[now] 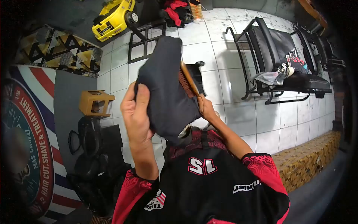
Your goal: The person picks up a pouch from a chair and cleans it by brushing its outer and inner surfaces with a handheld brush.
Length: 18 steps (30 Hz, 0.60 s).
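Observation:
My left hand [137, 112] is closed on the near-left edge of a dark grey, cloth-like piece [164, 86], thumb on the face towards me. The piece is held up in front of my chest, and its exact kind is unclear. In my right hand [207, 108] is a wooden-handled brush [191, 80], gripped at its lower end. Its reddish-brown bristles point left at the dark piece's right side, close to or touching it; I cannot tell which. A paler patch shows at the bottom of the dark piece.
A black metal-framed chair [276, 48] with cloths on it stands right on white tiles. To the left are a tan stool [96, 103], black chairs [89, 136] and a barber sign [37, 149]. A yellow toy car [113, 20] sits at the back; a mosaic ledge [309, 160] runs right.

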Available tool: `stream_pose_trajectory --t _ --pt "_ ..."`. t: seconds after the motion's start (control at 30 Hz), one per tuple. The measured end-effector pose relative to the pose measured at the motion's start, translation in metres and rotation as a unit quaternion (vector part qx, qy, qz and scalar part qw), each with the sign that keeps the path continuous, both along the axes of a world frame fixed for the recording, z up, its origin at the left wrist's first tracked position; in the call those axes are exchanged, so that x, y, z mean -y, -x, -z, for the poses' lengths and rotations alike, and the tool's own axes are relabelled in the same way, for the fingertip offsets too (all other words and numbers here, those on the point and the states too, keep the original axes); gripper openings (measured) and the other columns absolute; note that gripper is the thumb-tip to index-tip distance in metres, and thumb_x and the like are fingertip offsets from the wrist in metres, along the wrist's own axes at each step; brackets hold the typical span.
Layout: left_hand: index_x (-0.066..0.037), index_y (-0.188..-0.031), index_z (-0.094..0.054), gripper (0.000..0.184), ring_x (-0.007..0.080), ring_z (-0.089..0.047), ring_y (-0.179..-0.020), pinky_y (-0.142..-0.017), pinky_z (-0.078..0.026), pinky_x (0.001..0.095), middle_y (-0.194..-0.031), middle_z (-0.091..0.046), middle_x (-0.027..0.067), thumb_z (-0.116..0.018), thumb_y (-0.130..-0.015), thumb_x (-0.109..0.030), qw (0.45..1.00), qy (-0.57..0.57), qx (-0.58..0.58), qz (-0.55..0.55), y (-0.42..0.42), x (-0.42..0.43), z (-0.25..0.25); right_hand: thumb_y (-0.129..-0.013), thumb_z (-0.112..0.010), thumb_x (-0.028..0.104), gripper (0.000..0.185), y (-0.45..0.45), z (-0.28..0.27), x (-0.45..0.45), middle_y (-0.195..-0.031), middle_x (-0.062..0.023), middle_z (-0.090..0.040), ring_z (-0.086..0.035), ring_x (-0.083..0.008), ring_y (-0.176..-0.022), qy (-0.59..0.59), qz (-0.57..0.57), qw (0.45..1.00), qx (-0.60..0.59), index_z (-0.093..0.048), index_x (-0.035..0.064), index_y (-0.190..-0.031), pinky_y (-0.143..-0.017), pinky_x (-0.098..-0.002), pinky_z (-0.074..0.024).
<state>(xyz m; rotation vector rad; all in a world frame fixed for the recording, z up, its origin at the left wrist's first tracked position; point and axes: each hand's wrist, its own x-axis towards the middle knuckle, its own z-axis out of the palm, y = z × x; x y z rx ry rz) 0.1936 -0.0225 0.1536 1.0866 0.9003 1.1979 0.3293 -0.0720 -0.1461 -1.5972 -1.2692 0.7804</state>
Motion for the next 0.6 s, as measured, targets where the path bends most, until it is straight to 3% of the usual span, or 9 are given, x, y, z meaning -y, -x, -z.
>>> stream_pose_trajectory --t 0.1,0.2,0.27,0.33,0.37,0.43,0.5,0.57,0.6 --pt "0.002 -0.101 -0.058 0.023 0.0101 -0.057 -0.079 -0.072 -0.046 0.0224 -0.093 -0.062 0.0052 -0.054 -0.090 -0.018 0.999 -0.028 -0.002 -0.040 0.011 0.006 -0.012 -0.093 -0.038 0.033 0.032 -0.011 0.063 0.024 -0.078 -0.0253 -0.060 -0.058 -0.0433 -0.078 0.250 -0.075 0.952 0.161 -0.051 0.0043 -0.099 -0.065 -0.0484 -0.0472" --pt "0.002 -0.098 -0.058 0.023 0.0101 -0.057 -0.077 -0.070 -0.046 0.0219 -0.092 -0.062 0.0049 -0.054 -0.090 -0.019 0.996 -0.031 0.004 -0.080 0.022 0.006 -0.003 -0.090 -0.042 0.034 0.039 -0.030 0.169 0.074 -0.074 -0.0265 -0.060 -0.059 -0.0425 -0.066 0.270 -0.227 0.910 0.217 -0.059 -0.0005 -0.087 -0.057 -0.0480 -0.0464" --pt "0.002 -0.097 -0.058 0.023 0.0097 -0.057 -0.076 -0.069 -0.046 0.0213 -0.091 -0.062 0.0047 -0.054 -0.091 -0.019 0.995 -0.025 0.003 -0.091 0.024 0.009 0.000 -0.089 -0.042 0.037 0.044 -0.041 0.162 0.077 -0.075 -0.0264 -0.061 -0.059 -0.0418 -0.062 0.251 -0.279 0.899 0.225 -0.061 -0.0021 -0.083 -0.055 -0.0470 -0.0468" --pt "0.003 -0.096 -0.058 0.023 0.0093 -0.057 -0.074 -0.068 -0.046 0.0208 -0.090 -0.061 0.0045 -0.053 -0.091 -0.020 0.995 -0.011 -0.001 -0.100 0.027 0.015 0.003 -0.085 -0.044 0.019 0.029 -0.051 0.065 0.065 -0.088 -0.0260 -0.061 -0.060 -0.0387 -0.089 0.475 -0.176 0.851 0.140 -0.061 -0.0027 -0.090 -0.074 -0.0437 -0.0477" --pt "0.003 -0.097 -0.058 0.024 0.0087 -0.056 -0.074 -0.067 -0.046 0.0204 -0.089 -0.061 0.0044 -0.054 -0.091 -0.019 0.995 -0.016 -0.022 -0.098 0.027 0.016 0.004 -0.088 -0.042 0.025 0.034 -0.055 0.031 0.054 -0.084 -0.0269 -0.061 -0.061 -0.0385 -0.080 0.484 -0.138 0.862 0.061 -0.060 -0.0051 -0.088 -0.067 -0.0439 -0.0482" --pt "0.004 -0.097 -0.058 0.024 0.0082 -0.055 -0.073 -0.067 -0.045 0.0201 -0.088 -0.061 0.0043 -0.054 -0.091 -0.019 0.994 -0.019 -0.044 -0.097 0.028 0.018 0.010 -0.092 -0.039 0.032 0.041 -0.062 0.033 0.047 -0.068 -0.0202 -0.060 -0.060 -0.0311 -0.060 0.404 -0.018 0.913 -0.051 -0.057 -0.0021 -0.078 -0.052 -0.0411 -0.0455" --pt "0.006 -0.098 -0.058 0.024 0.0072 -0.054 -0.074 -0.068 -0.045 0.0201 -0.088 -0.061 0.0044 -0.056 -0.090 -0.016 0.994 -0.012 -0.044 -0.098 0.028 0.020 0.019 -0.094 -0.031 0.045 0.045 -0.055 -0.020 0.035 -0.053 0.0029 -0.037 -0.034 -0.0087 -0.040 0.224 0.080 0.949 -0.208 -0.046 0.0090 -0.073 -0.035 -0.0254 -0.0293" --pt "0.007 -0.099 -0.058 0.024 0.0070 -0.054 -0.075 -0.068 -0.045 0.0200 -0.088 -0.061 0.0045 -0.056 -0.089 -0.015 0.994 -0.001 -0.043 -0.099 0.021 0.021 0.018 -0.096 -0.031 0.043 0.040 -0.039 -0.108 0.020 -0.056 0.0039 -0.038 -0.033 -0.0065 -0.041 0.082 0.031 0.919 -0.385 -0.045 0.0102 -0.076 -0.035 -0.0240 -0.0280" --pt "0.007 -0.099 -0.058 0.024 0.0069 -0.054 -0.075 -0.069 -0.045 0.0198 -0.088 -0.061 0.0044 -0.056 -0.089 -0.014 0.994 -0.009 -0.055 -0.091 0.018 0.022 0.017 -0.096 -0.032 0.041 0.039 -0.029 -0.134 0.015 -0.057 0.0028 -0.039 -0.035 -0.0076 -0.043 0.022 0.016 0.942 -0.335 -0.045 0.0090 -0.077 -0.038 -0.0246 -0.0293"
